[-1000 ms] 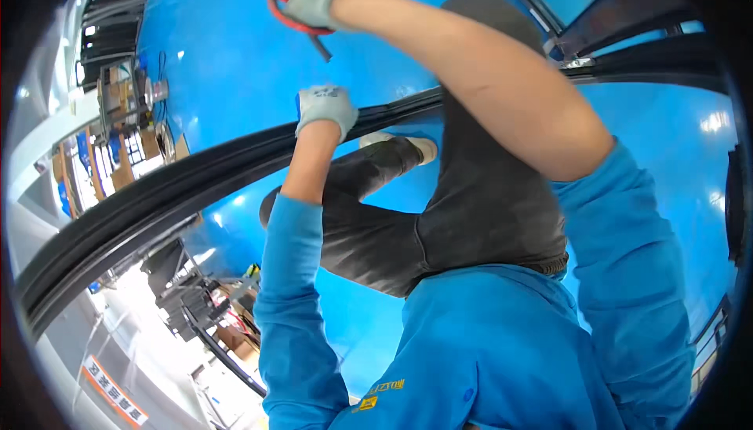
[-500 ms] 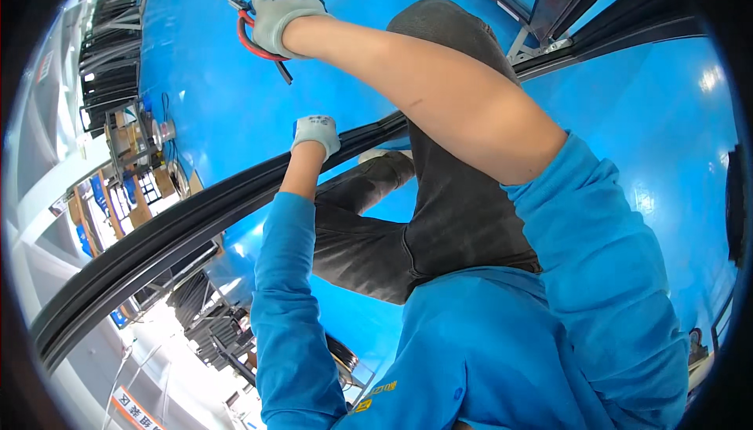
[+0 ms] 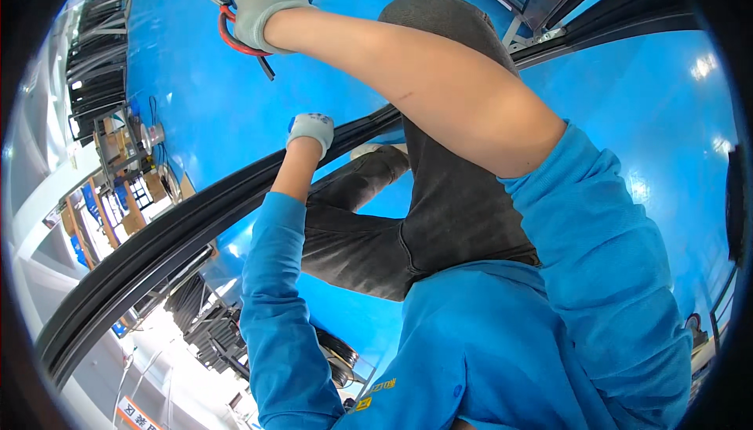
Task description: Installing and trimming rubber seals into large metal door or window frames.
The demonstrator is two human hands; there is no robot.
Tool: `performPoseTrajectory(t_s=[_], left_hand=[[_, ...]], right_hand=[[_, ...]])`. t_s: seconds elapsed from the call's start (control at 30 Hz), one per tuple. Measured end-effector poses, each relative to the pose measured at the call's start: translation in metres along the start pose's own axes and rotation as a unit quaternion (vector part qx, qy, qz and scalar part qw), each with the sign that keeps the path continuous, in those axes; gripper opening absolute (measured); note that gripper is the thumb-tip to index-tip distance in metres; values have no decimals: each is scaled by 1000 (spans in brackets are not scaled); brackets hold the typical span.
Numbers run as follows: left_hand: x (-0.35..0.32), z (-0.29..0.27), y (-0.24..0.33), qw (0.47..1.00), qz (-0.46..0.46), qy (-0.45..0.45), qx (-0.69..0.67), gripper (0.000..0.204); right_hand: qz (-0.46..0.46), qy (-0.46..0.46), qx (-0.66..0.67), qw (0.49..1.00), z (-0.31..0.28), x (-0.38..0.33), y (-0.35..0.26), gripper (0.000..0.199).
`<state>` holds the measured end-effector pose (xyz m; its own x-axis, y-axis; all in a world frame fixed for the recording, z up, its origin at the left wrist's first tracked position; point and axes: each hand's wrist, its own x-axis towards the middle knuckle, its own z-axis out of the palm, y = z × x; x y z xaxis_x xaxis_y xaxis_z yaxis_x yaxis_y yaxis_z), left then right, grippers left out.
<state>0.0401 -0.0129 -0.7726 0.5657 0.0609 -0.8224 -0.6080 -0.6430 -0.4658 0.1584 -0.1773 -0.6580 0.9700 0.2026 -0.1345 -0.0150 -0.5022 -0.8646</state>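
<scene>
One pair of red-handled scissors (image 3: 225, 31), up at the far left: my gloved right hand (image 3: 271, 18) is closed round the handles, blades pointing away and left. Just below that hand, a short black strip (image 3: 268, 67) pokes out. Nearer me, my gloved left hand (image 3: 311, 130) is at the long black bar (image 3: 188, 210), fingers hidden, so I can't tell how firmly they grip. Blue floor (image 3: 353, 61) spreads beyond.
</scene>
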Motion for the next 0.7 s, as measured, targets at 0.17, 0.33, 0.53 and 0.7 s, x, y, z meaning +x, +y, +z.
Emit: performPoseTrajectory(t_s=[0.17,0.33,0.53,0.7], left_hand=[[-3,2,11,996,43,21,69,22],[-3,4,0,990,-39,81,-105,24],[-17,-19,-32,933,-74,41,-350,29],[-11,-18,-33,947,-97,-4,-305,28]], right_hand=[[-12,-16,-32,999,2,0,1,24],[-12,-11,-42,999,6,1,1,24],[-21,-7,-43,999,8,0,1,24],[-35,-2,-60,998,9,-2,-3,24]])
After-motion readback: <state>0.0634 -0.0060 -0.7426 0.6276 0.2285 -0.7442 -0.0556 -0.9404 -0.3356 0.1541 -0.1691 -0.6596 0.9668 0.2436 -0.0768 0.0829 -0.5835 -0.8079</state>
